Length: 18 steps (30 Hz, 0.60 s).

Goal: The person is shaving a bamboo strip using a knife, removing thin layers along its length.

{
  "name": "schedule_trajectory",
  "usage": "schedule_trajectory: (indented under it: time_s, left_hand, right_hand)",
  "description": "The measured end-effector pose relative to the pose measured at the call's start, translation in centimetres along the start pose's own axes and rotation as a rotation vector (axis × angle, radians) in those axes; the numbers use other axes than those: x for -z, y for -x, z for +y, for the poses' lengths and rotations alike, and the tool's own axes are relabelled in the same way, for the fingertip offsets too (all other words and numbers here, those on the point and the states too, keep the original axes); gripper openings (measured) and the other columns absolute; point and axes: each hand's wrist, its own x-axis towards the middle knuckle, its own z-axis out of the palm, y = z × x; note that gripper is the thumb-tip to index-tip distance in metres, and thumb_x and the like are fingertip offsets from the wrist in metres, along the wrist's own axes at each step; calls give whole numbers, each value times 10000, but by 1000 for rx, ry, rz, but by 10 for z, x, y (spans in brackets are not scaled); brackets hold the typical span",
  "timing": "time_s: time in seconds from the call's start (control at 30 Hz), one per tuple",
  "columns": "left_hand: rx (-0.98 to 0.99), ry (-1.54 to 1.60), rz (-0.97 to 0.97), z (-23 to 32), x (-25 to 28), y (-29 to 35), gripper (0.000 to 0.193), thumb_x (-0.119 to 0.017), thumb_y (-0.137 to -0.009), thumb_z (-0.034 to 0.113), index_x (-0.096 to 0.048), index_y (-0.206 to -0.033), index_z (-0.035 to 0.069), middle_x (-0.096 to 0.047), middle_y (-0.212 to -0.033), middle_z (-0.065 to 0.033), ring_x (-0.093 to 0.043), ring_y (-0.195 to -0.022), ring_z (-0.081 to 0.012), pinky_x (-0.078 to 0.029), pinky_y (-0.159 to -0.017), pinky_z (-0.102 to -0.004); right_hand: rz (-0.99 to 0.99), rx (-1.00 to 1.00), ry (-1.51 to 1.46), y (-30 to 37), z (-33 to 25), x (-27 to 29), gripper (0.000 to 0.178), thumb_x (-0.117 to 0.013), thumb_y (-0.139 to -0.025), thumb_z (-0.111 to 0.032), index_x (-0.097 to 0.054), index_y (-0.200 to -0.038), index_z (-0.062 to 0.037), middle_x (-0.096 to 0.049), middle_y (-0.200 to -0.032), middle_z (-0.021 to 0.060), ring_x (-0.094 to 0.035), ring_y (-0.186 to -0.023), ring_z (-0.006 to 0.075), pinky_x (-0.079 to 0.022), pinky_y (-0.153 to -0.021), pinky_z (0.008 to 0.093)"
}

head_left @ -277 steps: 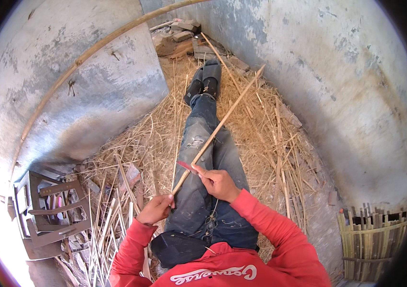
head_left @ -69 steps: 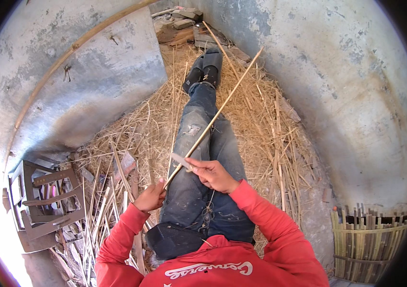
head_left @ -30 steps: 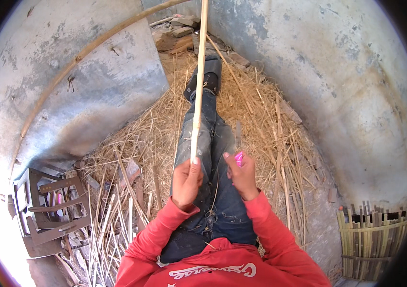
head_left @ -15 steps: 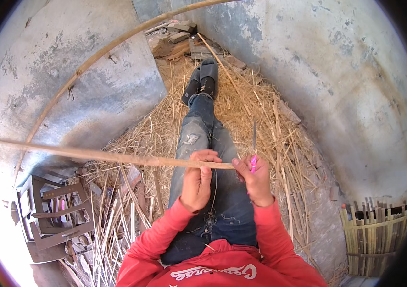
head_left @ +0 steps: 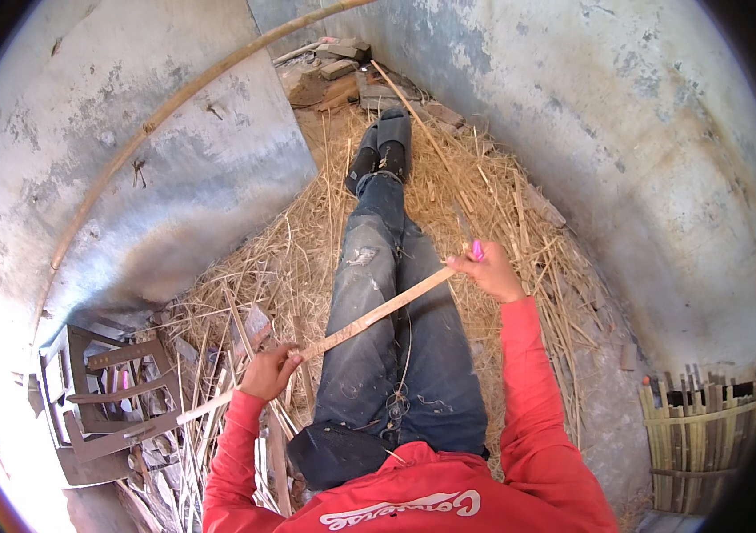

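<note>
A long pale strip of split bamboo or wood (head_left: 376,314) slants across my thighs, its right end higher and farther away. My left hand (head_left: 267,373) pinches it between thumb and fingers, and its free end sticks out past the wrist at lower left. At the other end, my right hand (head_left: 495,274) grips the strip with thumb and fingers. That hand also holds a knife with a pink handle (head_left: 478,250); its thin blade (head_left: 462,220) points away from me. My legs in worn jeans (head_left: 369,266) lie stretched out under the strip.
Straw and shavings (head_left: 458,173) cover the ground around my legs. A brown frame-like piece of furniture (head_left: 120,391) lies at left beside loose strips. A slatted basket (head_left: 707,435) stands at lower right. A long curved pole (head_left: 142,133) arcs before the left wall. Bricks (head_left: 340,69) lie beyond my feet.
My left hand has slid left and nearer my body. The right hand has moved up and slightly right. The strip has swung from nearly level to a steep slant, its left end down.
</note>
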Motion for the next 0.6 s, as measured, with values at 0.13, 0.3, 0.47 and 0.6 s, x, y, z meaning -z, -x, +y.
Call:
schedule_trajectory:
  time_s: [0.13, 0.3, 0.47, 0.6]
  left_hand:
    - [115, 181, -137, 21, 0, 13, 335, -632, -1032, 342, -728, -967, 28, -637, -669, -205, -648, -628, -409, -504, -595, -456]
    - [267, 301, -145, 33, 3, 13, 373, -641, -1034, 325, -717, -894, -12, -648, -698, -200, -646, -620, -352, -481, -607, -424]
    - [277, 332, -181, 28, 2, 9, 402, -621, -1046, 341, -731, -901, -18, -682, -719, -183, -677, -644, -311, -495, -623, -408]
    - [303, 300, -227, 34, 5, 5, 407, -614, -1050, 339, -736, -896, -17, -690, -728, -182, -690, -661, -302, -498, -634, -399]
  right_hand:
    - [310, -131, -363, 5, 2, 15, 255, -673, -1003, -304, -595, -926, -74, -653, -751, 58, -554, -559, 152, -462, -548, 313]
    - [280, -82, -924, 28, 46, 30, 219, -486, -1089, -292, -547, -1143, -88, -710, -862, 115, -679, -671, 178, -532, -597, 294]
    - [220, 276, 822, 70, 135, -25, 250, -480, -1089, -248, -611, -1072, -36, -680, -817, 151, -691, -746, 270, -541, -673, 420]
    - [661, -118, 349, 69, 113, -23, 311, -511, -1096, -287, -635, -1077, -3, -662, -866, 144, -640, -802, 303, -496, -762, 426]
